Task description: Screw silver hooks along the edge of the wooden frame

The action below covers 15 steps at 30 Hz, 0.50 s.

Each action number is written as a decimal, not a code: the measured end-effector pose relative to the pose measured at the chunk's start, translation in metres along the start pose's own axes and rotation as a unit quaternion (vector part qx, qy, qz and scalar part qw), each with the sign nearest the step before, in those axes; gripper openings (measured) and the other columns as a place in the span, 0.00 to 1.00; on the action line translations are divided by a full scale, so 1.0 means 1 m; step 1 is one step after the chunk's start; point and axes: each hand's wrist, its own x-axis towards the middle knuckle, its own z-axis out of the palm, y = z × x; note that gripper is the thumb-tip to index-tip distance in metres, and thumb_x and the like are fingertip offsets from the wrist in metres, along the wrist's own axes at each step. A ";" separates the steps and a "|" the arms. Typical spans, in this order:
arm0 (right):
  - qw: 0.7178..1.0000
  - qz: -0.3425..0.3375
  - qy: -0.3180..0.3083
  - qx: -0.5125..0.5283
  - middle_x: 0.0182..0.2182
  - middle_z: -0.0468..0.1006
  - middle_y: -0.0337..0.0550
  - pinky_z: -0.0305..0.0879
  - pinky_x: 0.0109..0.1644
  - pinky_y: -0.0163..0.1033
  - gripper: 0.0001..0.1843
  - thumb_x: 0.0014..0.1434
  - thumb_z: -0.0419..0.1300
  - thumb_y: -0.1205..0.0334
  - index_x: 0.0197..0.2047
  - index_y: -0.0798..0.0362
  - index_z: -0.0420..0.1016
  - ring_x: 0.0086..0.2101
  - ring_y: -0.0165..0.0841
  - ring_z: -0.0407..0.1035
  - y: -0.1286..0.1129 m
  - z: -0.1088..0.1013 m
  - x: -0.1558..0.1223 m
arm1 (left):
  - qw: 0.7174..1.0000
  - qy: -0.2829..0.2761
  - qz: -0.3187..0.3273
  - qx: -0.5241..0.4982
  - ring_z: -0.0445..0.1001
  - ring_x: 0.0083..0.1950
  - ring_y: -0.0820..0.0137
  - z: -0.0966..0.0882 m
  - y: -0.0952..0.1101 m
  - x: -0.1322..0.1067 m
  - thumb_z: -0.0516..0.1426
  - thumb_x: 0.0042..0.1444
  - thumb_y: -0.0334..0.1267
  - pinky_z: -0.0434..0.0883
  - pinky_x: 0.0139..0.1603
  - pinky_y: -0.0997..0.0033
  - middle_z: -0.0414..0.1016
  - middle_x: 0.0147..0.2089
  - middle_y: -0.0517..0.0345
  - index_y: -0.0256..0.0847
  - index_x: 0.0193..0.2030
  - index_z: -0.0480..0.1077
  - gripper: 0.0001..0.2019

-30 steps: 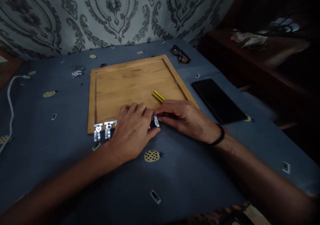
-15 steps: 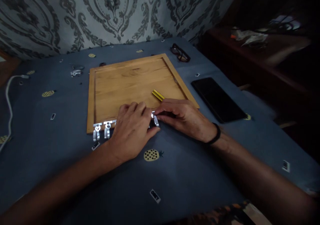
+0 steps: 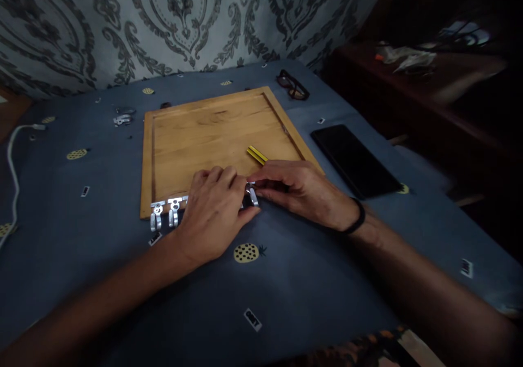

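The left hand (image 3: 214, 209) rests across the near edge of the board (image 3: 212, 135), the right hand (image 3: 306, 193) has fingertips at a hook (image 3: 254, 196), and a phone (image 3: 356, 161) lies right.

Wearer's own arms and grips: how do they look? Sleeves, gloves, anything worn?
Left grip and right grip: ungloved, no rings visible. Forearms sleeveless in view. Plain black band around the right wrist; nothing visible on the left wrist.

Dim light falls across an ornate grey backdrop (image 3: 182, 24).

Honey-brown board (image 3: 204, 133), silvery hooks (image 3: 174, 214), grey-blue pineapple-print tablecloth (image 3: 318, 301), black phone (image 3: 355, 160)
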 end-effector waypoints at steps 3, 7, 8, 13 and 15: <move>1.000 -0.009 -0.004 -0.005 0.34 0.81 0.43 0.66 0.38 0.33 0.06 0.66 0.63 0.68 0.43 0.55 0.82 0.33 0.29 0.74 0.001 0.001 0.001 | 1.000 -0.001 0.000 -0.001 0.74 0.52 0.52 0.000 0.000 0.000 0.64 0.64 0.47 0.70 0.53 0.49 0.76 0.47 0.49 0.37 0.49 0.76 0.15; 1.000 -0.022 0.003 -0.019 0.33 0.81 0.43 0.66 0.38 0.33 0.06 0.66 0.63 0.68 0.43 0.55 0.82 0.33 0.29 0.74 0.004 0.003 0.001 | 1.000 0.003 -0.002 -0.001 0.74 0.52 0.52 0.000 0.000 0.000 0.64 0.64 0.47 0.70 0.52 0.51 0.76 0.47 0.50 0.38 0.49 0.75 0.15; 0.999 -0.027 0.006 -0.021 0.33 0.81 0.43 0.66 0.38 0.33 0.06 0.66 0.63 0.68 0.43 0.55 0.82 0.33 0.29 0.75 0.004 0.004 0.001 | 1.000 0.002 -0.002 -0.001 0.74 0.53 0.52 0.000 0.000 0.000 0.64 0.64 0.47 0.70 0.52 0.51 0.76 0.48 0.50 0.38 0.49 0.75 0.15; 0.998 -0.038 0.030 -0.051 0.31 0.79 0.42 0.64 0.34 0.32 0.04 0.66 0.63 0.68 0.39 0.56 0.81 0.30 0.28 0.73 0.001 0.007 0.002 | 1.000 -0.005 -0.001 0.001 0.74 0.53 0.52 -0.001 0.001 0.001 0.64 0.64 0.47 0.70 0.53 0.49 0.76 0.48 0.50 0.38 0.49 0.75 0.15; 0.997 -0.027 0.033 -0.060 0.30 0.79 0.41 0.63 0.33 0.32 0.04 0.66 0.64 0.68 0.38 0.56 0.80 0.29 0.28 0.72 0.000 0.008 0.002 | 1.000 -0.004 -0.001 0.000 0.74 0.52 0.51 -0.001 0.001 0.000 0.64 0.64 0.47 0.70 0.53 0.49 0.76 0.48 0.50 0.38 0.49 0.75 0.15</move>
